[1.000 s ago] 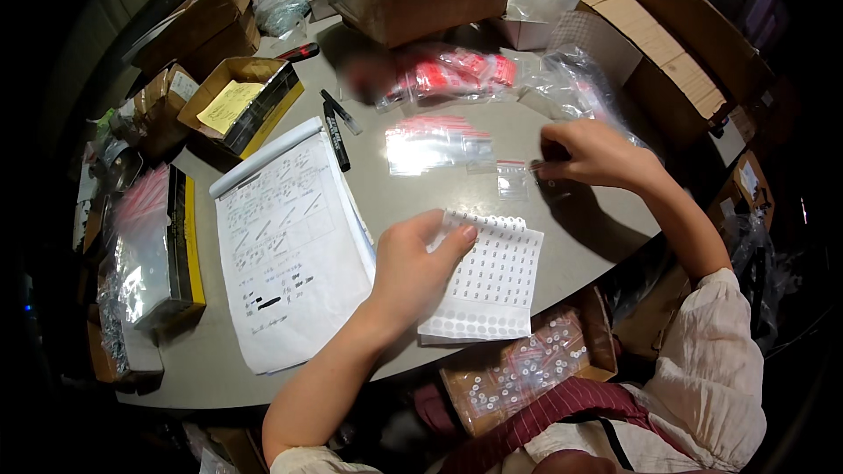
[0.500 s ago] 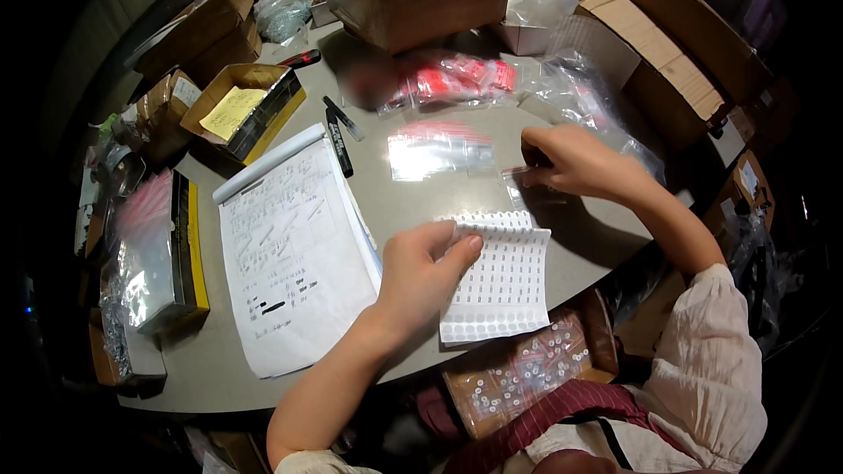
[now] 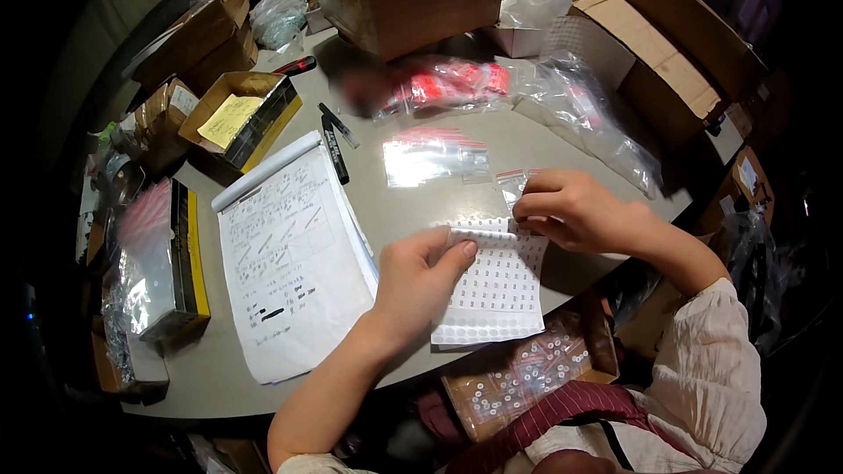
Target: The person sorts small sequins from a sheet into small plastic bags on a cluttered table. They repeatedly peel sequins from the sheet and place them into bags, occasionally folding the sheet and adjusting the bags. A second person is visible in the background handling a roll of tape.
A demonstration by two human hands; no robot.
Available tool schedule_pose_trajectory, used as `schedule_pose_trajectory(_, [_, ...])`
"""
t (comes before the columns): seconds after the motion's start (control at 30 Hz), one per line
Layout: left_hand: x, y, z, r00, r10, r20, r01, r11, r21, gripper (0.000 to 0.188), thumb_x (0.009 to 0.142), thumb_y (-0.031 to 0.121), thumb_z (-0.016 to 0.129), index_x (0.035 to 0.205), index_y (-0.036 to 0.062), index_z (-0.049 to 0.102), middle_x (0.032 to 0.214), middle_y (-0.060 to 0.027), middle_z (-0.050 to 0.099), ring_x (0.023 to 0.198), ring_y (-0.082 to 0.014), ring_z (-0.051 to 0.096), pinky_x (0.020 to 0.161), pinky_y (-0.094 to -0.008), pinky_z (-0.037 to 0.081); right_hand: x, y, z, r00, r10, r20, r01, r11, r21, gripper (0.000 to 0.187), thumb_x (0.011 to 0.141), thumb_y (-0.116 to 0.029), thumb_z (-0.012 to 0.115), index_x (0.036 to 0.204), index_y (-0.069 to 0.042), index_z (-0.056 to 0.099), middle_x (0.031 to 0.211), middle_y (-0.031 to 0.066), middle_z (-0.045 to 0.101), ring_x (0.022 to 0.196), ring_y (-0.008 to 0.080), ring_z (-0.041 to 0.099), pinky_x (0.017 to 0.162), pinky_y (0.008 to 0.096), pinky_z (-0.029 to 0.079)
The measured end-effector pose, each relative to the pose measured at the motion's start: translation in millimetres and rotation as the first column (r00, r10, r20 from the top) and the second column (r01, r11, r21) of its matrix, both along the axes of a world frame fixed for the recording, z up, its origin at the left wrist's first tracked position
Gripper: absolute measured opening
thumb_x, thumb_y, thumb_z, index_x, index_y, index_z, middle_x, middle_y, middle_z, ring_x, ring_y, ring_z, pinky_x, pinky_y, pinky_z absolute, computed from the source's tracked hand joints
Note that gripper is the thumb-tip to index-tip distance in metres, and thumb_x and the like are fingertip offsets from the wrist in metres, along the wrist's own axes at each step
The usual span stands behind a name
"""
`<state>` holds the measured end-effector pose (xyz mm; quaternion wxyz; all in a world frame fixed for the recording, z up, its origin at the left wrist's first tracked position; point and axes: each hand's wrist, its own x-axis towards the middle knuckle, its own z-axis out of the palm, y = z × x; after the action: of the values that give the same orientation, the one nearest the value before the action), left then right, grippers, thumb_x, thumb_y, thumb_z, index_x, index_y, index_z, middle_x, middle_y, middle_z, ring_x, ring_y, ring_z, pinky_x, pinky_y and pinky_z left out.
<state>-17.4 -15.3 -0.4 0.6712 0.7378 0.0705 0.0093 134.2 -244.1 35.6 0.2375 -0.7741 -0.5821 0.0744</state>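
My left hand [image 3: 414,279] pinches a folded sheet of small round white labels [image 3: 493,288] between thumb and fingers, near its upper fold. Close by, my right hand [image 3: 575,211] has its fingers bent together at the sheet's upper right edge; whatever they hold is hidden. A small clear zip bag [image 3: 511,183] with a red-striped top lies on the table just beyond those fingers. Left of it, flat zip bags [image 3: 428,160] are fanned out in an overlapping row. A notepad with handwriting [image 3: 294,272] lies beside my left forearm.
Black markers [image 3: 334,149] lie above the notepad. A yellow-black box [image 3: 241,123] and a box of zip bags [image 3: 158,254] line the left. A cardboard box [image 3: 413,4], red packets [image 3: 448,83] and clear plastic bags [image 3: 580,105] sit behind. Below the table edge, a box holds bagged white discs [image 3: 527,373].
My right hand has come down and nearer, from the small zip bag to the label sheet's upper right edge, uncovering the bag. My left hand keeps its hold on the sheet.
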Motion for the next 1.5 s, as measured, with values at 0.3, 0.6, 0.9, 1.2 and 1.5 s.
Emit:
schedule_pose_trajectory(0.3, [2,1,-6,1.0,0.021,-0.014,-0.023,0.994,-0.11,0.017,0.095,0.013,0.07,0.1,-0.0039,0.073,0.075,0.0014,0.065,0.064,-0.0043,0.054,0.055,-0.0231,0.042,48,29,9,0.974,-0.189,-0.128,0.151,0.953,-0.261,0.025,0.084,-0.019,0.068,0.092,0.004,0.068,0.084,0.0227,0.069,0.08,0.0376,0.067,0.073,0.044,0.052])
schedule_pose_trajectory(0.6, [0,3,-7,1.0,-0.004,-0.008,0.004,1.0,0.005,0.019,0.094,0.014,0.071,0.096,-0.0045,0.072,0.072,0.0015,0.064,0.061,-0.0044,0.052,0.052,-0.024,0.04,44,32,6,0.928,-0.264,0.262,0.337,0.895,-0.293,0.023,0.088,-0.02,0.073,0.093,0.001,0.064,0.091,0.0201,0.068,0.088,0.0415,0.066,0.077,0.0476,0.052])
schedule_pose_trajectory(0.9, [2,1,-10,1.0,0.0,-0.02,-0.001,0.999,-0.032,0.018,0.095,0.013,0.07,0.098,-0.0047,0.072,0.075,0.0002,0.066,0.065,-0.0048,0.055,0.055,-0.0245,0.043,46,-9,1,0.951,-0.232,-0.206,0.205,0.968,-0.145,0.023,0.085,-0.011,0.07,0.101,0.002,0.061,0.084,0.016,0.065,0.077,0.0266,0.063,0.072,0.0381,0.05])
schedule_pose_trajectory(1.2, [2,3,-10,0.999,-0.03,-0.009,0.031,0.999,0.03,0.018,0.094,0.013,0.07,0.098,-0.0046,0.072,0.077,-0.0002,0.067,0.066,-0.0049,0.056,0.056,-0.0242,0.044,37,-13,-8,0.961,-0.272,-0.052,0.265,0.958,-0.113,0.02,0.083,-0.006,0.068,0.098,0.003,0.057,0.087,0.0205,0.065,0.082,0.0368,0.064,0.073,0.0433,0.05])
schedule_pose_trajectory(1.5, [-2,1,5,0.998,-0.018,-0.067,0.018,1.0,-0.001,0.02,0.095,0.012,0.069,0.097,-0.0071,0.072,0.079,-0.0055,0.071,0.074,-0.0086,0.059,0.066,-0.0284,0.049,31,-14,-12,0.905,-0.329,0.27,0.379,0.911,-0.161,0.04,0.084,-0.002,0.064,0.121,0.0,0.052,0.115,0.0211,0.062,0.11,0.0423,0.059,0.091,0.0473,0.049])
